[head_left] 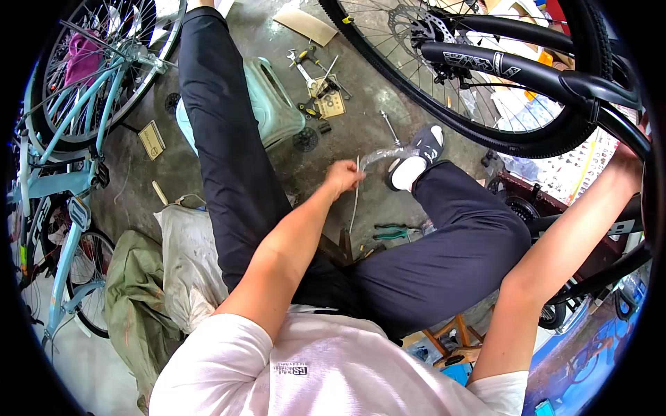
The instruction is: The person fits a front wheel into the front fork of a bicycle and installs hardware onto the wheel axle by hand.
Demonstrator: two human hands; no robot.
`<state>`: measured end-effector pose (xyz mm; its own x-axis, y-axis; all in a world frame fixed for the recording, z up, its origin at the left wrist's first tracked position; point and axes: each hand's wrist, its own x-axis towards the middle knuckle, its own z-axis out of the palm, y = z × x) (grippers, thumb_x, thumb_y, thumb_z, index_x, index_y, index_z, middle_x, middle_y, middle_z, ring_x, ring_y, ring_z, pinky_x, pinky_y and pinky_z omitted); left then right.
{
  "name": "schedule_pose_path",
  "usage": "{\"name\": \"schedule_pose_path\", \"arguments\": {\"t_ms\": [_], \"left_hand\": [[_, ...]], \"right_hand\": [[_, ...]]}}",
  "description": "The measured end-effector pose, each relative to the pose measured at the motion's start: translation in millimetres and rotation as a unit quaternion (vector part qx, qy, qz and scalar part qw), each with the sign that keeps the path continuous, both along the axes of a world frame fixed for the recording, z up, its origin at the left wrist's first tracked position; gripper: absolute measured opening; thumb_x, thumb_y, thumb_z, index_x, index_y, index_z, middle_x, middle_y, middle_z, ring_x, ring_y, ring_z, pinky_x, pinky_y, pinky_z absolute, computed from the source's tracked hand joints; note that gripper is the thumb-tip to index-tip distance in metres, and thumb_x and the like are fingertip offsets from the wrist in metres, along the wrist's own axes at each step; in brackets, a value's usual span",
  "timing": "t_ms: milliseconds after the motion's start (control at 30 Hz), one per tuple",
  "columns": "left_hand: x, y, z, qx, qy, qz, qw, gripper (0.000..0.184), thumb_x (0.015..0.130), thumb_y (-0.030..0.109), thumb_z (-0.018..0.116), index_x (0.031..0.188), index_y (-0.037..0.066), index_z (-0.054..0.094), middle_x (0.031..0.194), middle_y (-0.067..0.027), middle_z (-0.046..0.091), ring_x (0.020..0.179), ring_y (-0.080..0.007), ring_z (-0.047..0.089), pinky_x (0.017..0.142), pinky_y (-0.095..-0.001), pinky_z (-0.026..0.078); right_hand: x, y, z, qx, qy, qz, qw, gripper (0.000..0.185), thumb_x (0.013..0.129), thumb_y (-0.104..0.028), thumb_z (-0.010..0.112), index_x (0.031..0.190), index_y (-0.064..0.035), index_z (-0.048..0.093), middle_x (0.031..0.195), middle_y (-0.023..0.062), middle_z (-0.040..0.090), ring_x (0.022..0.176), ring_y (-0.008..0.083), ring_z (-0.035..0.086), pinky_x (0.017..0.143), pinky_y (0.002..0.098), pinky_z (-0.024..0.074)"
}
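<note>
My left hand (343,177) is closed around a thin pale cable (356,208) that hangs down toward the floor. Beside its fingers, a crumpled clear plastic strip (380,157) stretches toward my shoe (429,144). Far to the right, my right hand (628,161) is at the black tube of a bike frame (616,125); its fingers are mostly hidden by the tube and the dark image edge. The black bike's wheel (479,142) and its fork (506,66) marked with white lettering fill the upper right.
A light blue bike (52,184) stands at the left. A pale blue stool (274,104) lies beyond my leg. Wrenches (310,75), a socket tool (390,127) and green pliers (395,232) are on the floor. Sacks (184,256) lie at lower left; a wooden stool (461,333) is at lower right.
</note>
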<state>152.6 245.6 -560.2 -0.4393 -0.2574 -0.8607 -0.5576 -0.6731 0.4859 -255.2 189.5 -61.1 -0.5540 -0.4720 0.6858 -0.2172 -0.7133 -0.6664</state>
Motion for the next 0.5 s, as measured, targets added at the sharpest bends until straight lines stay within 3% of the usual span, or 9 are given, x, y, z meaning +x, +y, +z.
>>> {"name": "schedule_pose_path", "arguments": {"t_ms": [33,100,133,233,267,333,367,400,500], "left_hand": [[5,7,0,0.013,-0.029,-0.031,0.999,0.024,0.082,0.02,0.079,0.095,0.004,0.067,0.088,-0.0076,0.07,0.08,-0.0181,0.069,0.07,-0.0352,0.056],[8,15,13,-0.153,-0.174,-0.274,0.933,0.052,0.079,0.031,0.082,0.118,0.002,0.063,0.116,-0.0165,0.067,0.111,-0.0292,0.064,0.09,-0.0426,0.053],[9,12,17,-0.12,-0.206,-0.308,0.921,0.073,0.076,0.039,0.083,0.133,0.002,0.054,0.134,-0.0198,0.058,0.129,-0.0341,0.052,0.103,-0.0447,0.045],[2,-12,33,-0.164,-0.217,-0.296,0.916,0.065,0.079,0.039,0.079,0.129,0.002,0.058,0.13,-0.0185,0.06,0.124,-0.0355,0.056,0.1,-0.0456,0.048],[-4,-24,34,-0.192,-0.212,-0.281,0.916,0.053,0.082,0.035,0.075,0.123,0.005,0.06,0.128,-0.0189,0.06,0.118,-0.0383,0.058,0.096,-0.0475,0.05],[-12,-40,17,-0.334,-0.205,-0.188,0.9,0.036,0.083,0.028,0.071,0.11,0.006,0.063,0.113,-0.0192,0.063,0.106,-0.0407,0.062,0.087,-0.0507,0.052],[-17,-56,16,-0.376,-0.201,-0.165,0.889,0.031,0.085,0.027,0.069,0.108,0.008,0.061,0.113,-0.0154,0.064,0.102,-0.0371,0.063,0.082,-0.0497,0.052],[-22,-70,14,-0.44,-0.196,-0.115,0.869,0.029,0.087,0.027,0.068,0.106,0.007,0.058,0.111,-0.0155,0.064,0.098,-0.038,0.064,0.078,-0.0505,0.052],[-38,-120,16,-0.504,-0.234,-0.018,0.831,0.029,0.087,0.025,0.067,0.106,0.007,0.054,0.098,-0.0177,0.067,0.087,-0.0425,0.066,0.074,-0.0537,0.052]], "right_hand": [[1,-1,1,0.005,0.001,0.005,1.0,0.033,0.088,-0.041,0.063,0.08,-0.0084,0.064,0.078,0.0067,0.066,0.072,0.0227,0.066,0.068,0.0383,0.0529],[10,-3,-2,0.009,0.021,-0.026,0.999,0.035,0.089,-0.042,0.062,0.081,-0.0078,0.065,0.078,0.007,0.067,0.072,0.0229,0.066,0.068,0.0385,0.0531],[14,-3,-4,0.015,0.039,-0.059,0.997,0.036,0.089,-0.042,0.061,0.082,-0.0072,0.065,0.079,0.0073,0.067,0.073,0.0232,0.066,0.068,0.0386,0.0533],[16,-1,-3,0.034,0.007,-0.014,0.999,0.038,0.089,-0.044,0.06,0.084,-0.0062,0.066,0.081,0.0078,0.068,0.074,0.0242,0.067,0.069,0.0391,0.0537],[14,2,-1,0.044,0.01,-0.016,0.999,0.038,0.089,-0.044,0.06,0.085,-0.0061,0.066,0.082,0.0077,0.068,0.074,0.0247,0.066,0.069,0.0396,0.0535],[17,1,-1,0.04,0.022,-0.06,0.997,0.038,0.089,-0.043,0.06,0.085,-0.0062,0.065,0.083,0.0079,0.067,0.074,0.0254,0.066,0.07,0.0405,0.0529],[23,-3,-3,0.026,0.031,-0.101,0.994,0.038,0.089,-0.043,0.059,0.084,-0.0064,0.065,0.083,0.0082,0.067,0.074,0.0256,0.065,0.069,0.0408,0.0524],[20,2,-1,0.052,0.036,-0.074,0.995,0.036,0.09,-0.043,0.059,0.084,-0.007,0.063,0.083,0.0086,0.065,0.076,0.0257,0.064,0.072,0.0414,0.0512],[32,-6,-3,-0.016,-0.01,-0.085,0.996,0.03,0.092,-0.036,0.062,0.083,-0.0074,0.06,0.083,0.007,0.062,0.082,0.025,0.062,0.078,0.0401,0.0493]]}}
